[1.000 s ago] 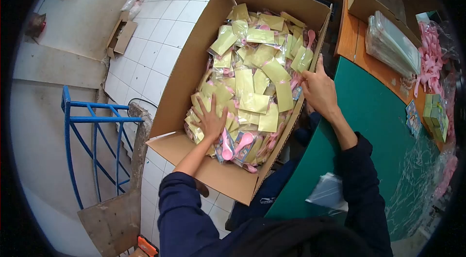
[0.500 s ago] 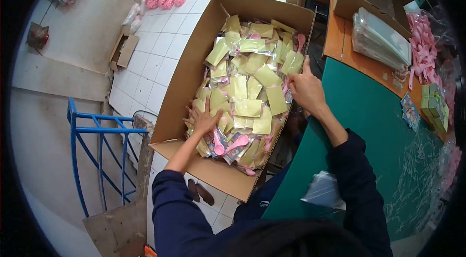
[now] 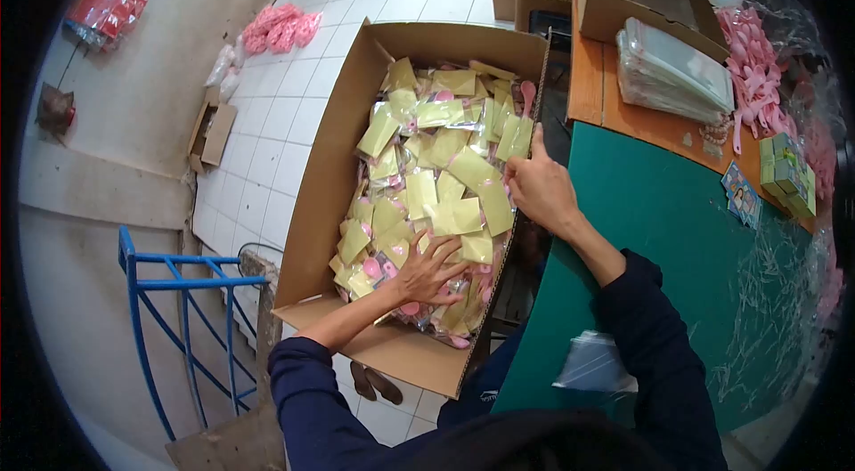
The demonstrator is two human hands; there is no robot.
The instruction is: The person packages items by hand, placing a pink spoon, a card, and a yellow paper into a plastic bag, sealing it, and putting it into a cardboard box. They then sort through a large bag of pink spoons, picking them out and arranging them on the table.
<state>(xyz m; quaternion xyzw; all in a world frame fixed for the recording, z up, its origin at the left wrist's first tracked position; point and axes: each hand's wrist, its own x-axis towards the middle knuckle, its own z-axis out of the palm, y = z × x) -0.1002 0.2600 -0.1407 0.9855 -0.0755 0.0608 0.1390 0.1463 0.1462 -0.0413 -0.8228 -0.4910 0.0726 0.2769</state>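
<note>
A large open cardboard box [image 3: 307, 213] is filled with clear packets holding yellow cards and pink spoons [image 3: 370, 267]. My left hand [image 3: 429, 273] lies spread, palm down, on the packets in the near part of the box. At the box's right edge is my right hand [image 3: 541, 190], its index finger stretched along the rim and the other fingers curled over the edge. What those curled fingers touch inside is partly hidden.
Right of the box stands a green table [image 3: 641, 231] with a clear plastic packet [image 3: 595, 362]. Behind it, an orange surface [image 3: 583, 70] bears plastic sleeves [image 3: 675, 70] and pink spoons. A blue metal frame [image 3: 183, 293] stands at left.
My left hand has moved right across the packets, from the box's left side towards its near middle. My right hand remains at the right rim. The whole view has shifted slightly.
</note>
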